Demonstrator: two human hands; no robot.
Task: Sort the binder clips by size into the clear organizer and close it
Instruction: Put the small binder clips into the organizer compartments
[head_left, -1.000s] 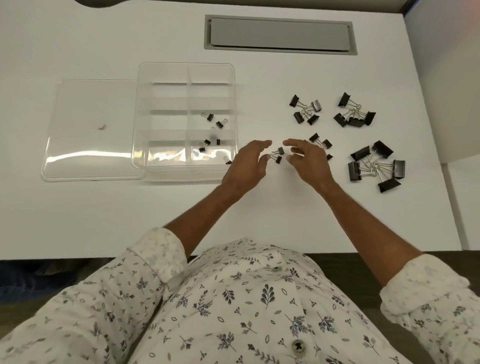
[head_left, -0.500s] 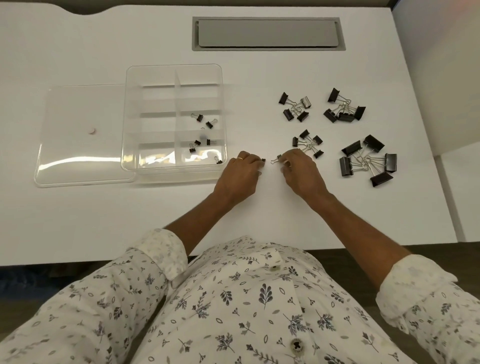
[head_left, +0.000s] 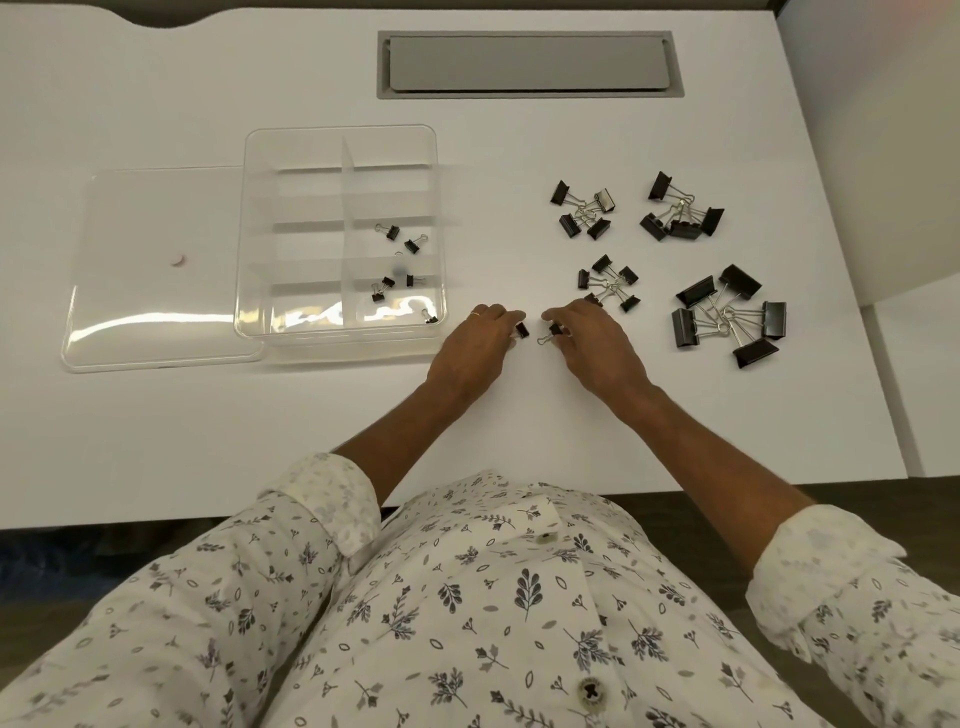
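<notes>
A clear organizer (head_left: 340, 140) with divided compartments lies open on the white table; several tiny black binder clips (head_left: 401, 239) lie in its right-hand compartments. Its clear lid (head_left: 156, 270) lies flat to its left. Just right of the organizer, my left hand (head_left: 475, 351) pinches a tiny clip (head_left: 521, 329) and my right hand (head_left: 592, 345) pinches another tiny clip (head_left: 555, 330). Four piles of black clips lie further right: small ones (head_left: 608, 283), two medium piles (head_left: 582, 210) (head_left: 680, 208) and a large pile (head_left: 727, 314).
A grey cable hatch (head_left: 530, 65) is set into the table at the back. The table's right edge (head_left: 878, 332) runs close beside the large clips. A small pink dot (head_left: 178, 259) shows on the lid.
Both hands closed their fingers on the two tiny clips between them and drew slightly apart, each with one clip. The camera tilted a little.
</notes>
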